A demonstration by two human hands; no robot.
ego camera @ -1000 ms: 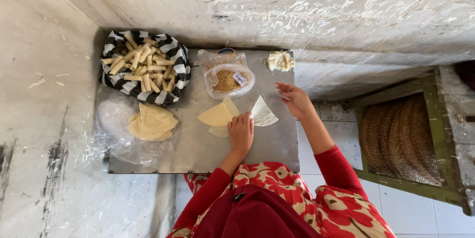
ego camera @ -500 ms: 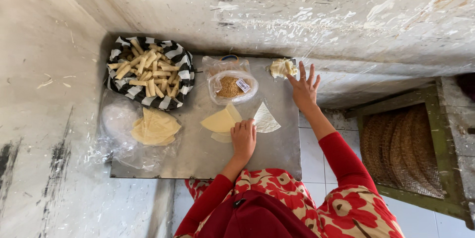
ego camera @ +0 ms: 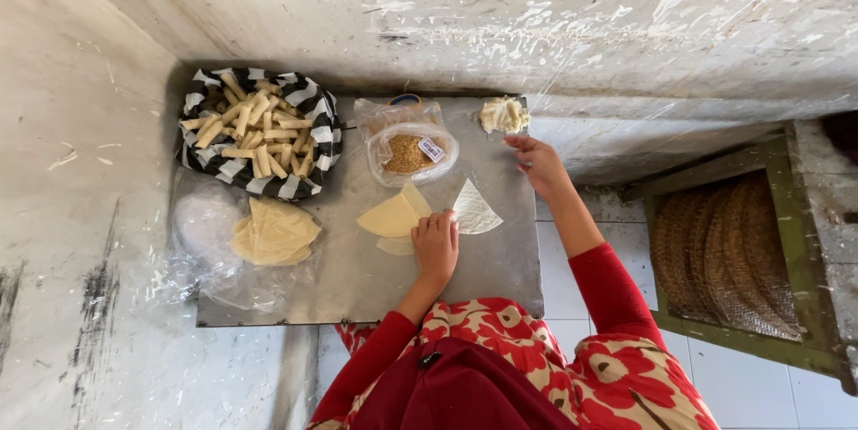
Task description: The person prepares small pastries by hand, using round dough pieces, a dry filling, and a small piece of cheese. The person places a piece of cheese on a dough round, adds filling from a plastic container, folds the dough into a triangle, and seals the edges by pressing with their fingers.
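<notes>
Resting the left hand [ego camera: 435, 247] flat on the tabletop [ego camera: 500, 269], palm down, fingertips touching the yellow wrapper pieces [ego camera: 391, 215] and the edge of the white triangular wrapper [ego camera: 474, 209] just beside them. Showing a wide, flat grip there, closing on nothing, only pinning the sheets. Reaching the right hand [ego camera: 534, 164] toward the pale lump of paste [ego camera: 503, 114] at the far edge, near it but not touching, fingers loosely curled and the grip open and, as far as can be told, empty.

Judging the step as taking a dab of paste for the wrappers under the left hand:
- Pinching only a small amount off the near side of the lump with the fingertips, not scooping with the whole hand.
- Pressing lightly with the left hand, since such thin sheets are probably tearing or creasing easily.
- Pinning the overlapping pieces at their meeting edge, so that none is sliding on the smooth metal.
- Bringing the right hand back over bare tabletop, steering clear of the plastic bag of brown filling [ego camera: 409, 153] sitting between lump and wrappers.

Leaving alone the striped basket of rolled sticks [ego camera: 257, 130] and the stack of wrappers in plastic [ego camera: 273, 233], both lying well apart on the left.
</notes>
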